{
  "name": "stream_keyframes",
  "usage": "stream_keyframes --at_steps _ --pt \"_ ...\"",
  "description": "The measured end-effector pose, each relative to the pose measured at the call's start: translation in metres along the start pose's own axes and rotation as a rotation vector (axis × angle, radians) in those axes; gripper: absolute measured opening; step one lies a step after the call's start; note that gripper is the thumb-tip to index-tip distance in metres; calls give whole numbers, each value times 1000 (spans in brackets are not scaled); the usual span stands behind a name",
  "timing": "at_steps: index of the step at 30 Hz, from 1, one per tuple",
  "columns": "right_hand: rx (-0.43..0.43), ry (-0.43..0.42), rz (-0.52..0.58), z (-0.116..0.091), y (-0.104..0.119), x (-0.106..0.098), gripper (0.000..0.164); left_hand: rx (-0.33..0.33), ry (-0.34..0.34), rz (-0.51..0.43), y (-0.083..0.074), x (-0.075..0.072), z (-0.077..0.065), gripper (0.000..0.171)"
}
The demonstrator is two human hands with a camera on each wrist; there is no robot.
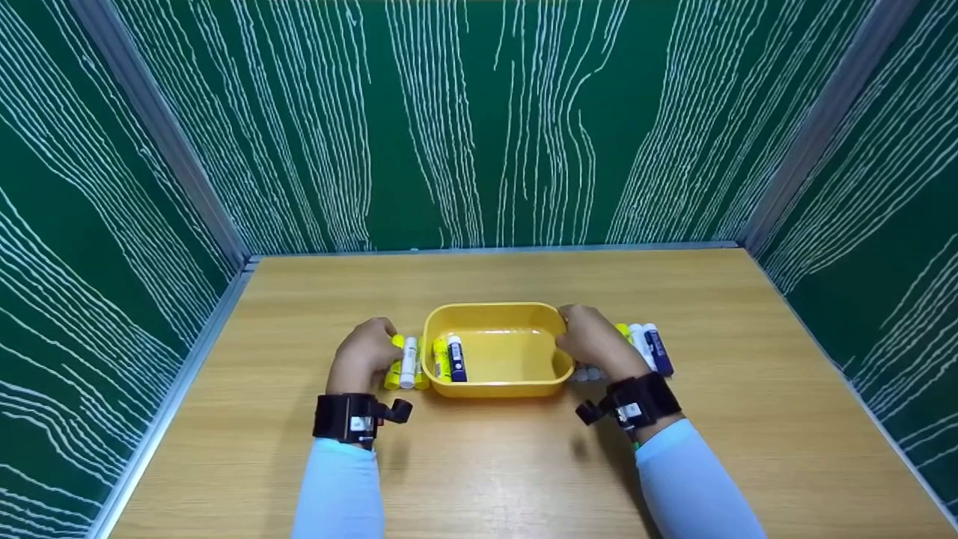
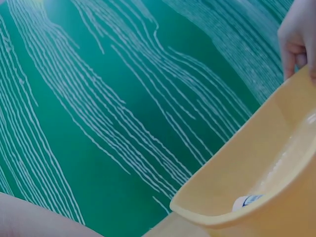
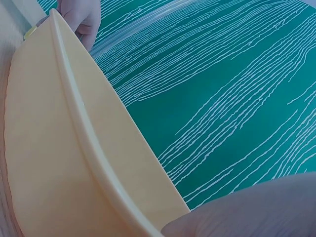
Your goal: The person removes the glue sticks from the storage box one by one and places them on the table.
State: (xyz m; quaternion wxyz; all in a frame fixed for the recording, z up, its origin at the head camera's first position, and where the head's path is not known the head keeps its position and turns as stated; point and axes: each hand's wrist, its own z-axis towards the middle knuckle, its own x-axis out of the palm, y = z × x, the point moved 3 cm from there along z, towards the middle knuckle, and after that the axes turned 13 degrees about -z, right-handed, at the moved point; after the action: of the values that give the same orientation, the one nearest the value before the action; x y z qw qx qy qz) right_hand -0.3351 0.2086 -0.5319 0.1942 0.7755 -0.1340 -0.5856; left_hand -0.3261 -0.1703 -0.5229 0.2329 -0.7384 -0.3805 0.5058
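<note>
A yellow plastic basin (image 1: 494, 389) stands mid-table, with a yellow glue stick (image 1: 441, 361) and a dark blue glue stick (image 1: 456, 359) side by side at its left end. My left hand (image 1: 364, 350) is at the row of sticks left of it, fingers curled round the upper end of the outermost yellow glue stick (image 1: 393, 376). Beside that stick lie a white glue stick (image 1: 409, 361) and another yellow one (image 1: 422, 374). My right hand (image 1: 596, 340) grips the basin's right rim, thumb on the inner side; the left wrist view also shows this right hand (image 2: 298, 42).
Right of my right hand lie a white glue stick (image 1: 641, 344), a dark blue glue stick (image 1: 658, 350) and a yellow one, partly hidden. Grey stick ends (image 1: 587, 373) show beneath that hand. Green walls (image 1: 494, 150) with white wavy lines enclose the wooden table (image 1: 494, 464).
</note>
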Motion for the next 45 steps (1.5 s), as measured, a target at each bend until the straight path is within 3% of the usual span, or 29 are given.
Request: stream_keyframes --at_steps 12,18,22,31,38,42,45 --pt "-4 -2 -17 1 0 -1 51 -5 -31 -40 1 1 3 54" --pt "-21 -14 -53 2 1 -2 50 30 -119 34 -7 2 0 54" --pt "-9 -7 -43 2 0 -3 49 93 -177 76 -21 5 -3 52" --pt "10 10 -23 3 0 -4 53 199 -204 44 -52 25 -13 44" --pt "34 32 -24 3 -1 -3 55 225 -174 43 -69 52 -23 31" --pt "12 7 -42 3 0 -2 51 280 -134 149 -76 70 -29 22" --pt "-6 -12 -55 3 1 -2 48 367 -150 281 -79 80 -33 18"
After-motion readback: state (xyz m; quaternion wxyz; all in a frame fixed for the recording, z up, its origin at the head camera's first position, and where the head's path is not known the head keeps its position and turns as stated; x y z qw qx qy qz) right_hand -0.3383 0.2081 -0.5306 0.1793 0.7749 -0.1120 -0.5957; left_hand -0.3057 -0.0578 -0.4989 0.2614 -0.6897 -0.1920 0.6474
